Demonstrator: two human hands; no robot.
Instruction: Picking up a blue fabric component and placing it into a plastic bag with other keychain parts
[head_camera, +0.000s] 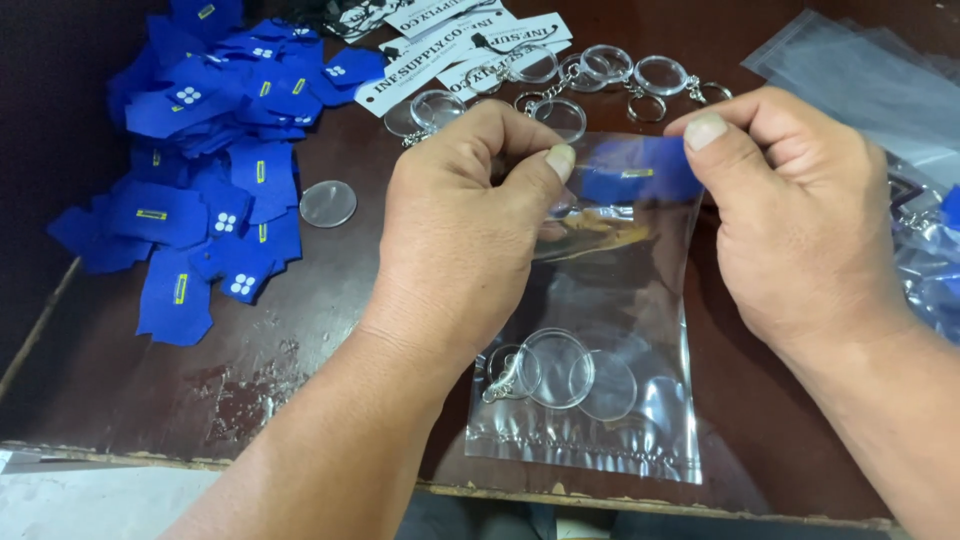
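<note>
Clear plastic bag (620, 330): flat on dark brown table (300, 330), long axis running away from near edge, mouth at far end, sealed bottom nearest the body. Mouth pinched between both hands.

Left hand (455, 240): closed at left corner of mouth, thumb pressed to forefinger on film.

Right hand (800, 220): closed at right corner of mouth, thumb tip on top, fingers curled under. Both hands equally near, side by side at far end; bag body extending toward the wearer between the wrists.

Blue fabric piece (640, 172): inside bag just below mouth, between the two thumbs, with small yellow mark.

Clear round keychain blank (555, 370): inside bag near bottom, metal ring to its left, second clear disc (608, 388) overlapping at right.

Pile of blue fabric pieces (215, 160): far left of table, well apart from hands.

Loose clear disc (328, 203): between pile and left hand.

Row of clear keychains with rings (600, 75): beyond the hands.

White printed cards (440, 45): far edge, beside keychains.

Stack of clear bags (880, 80): far right, beyond right hand.
</note>
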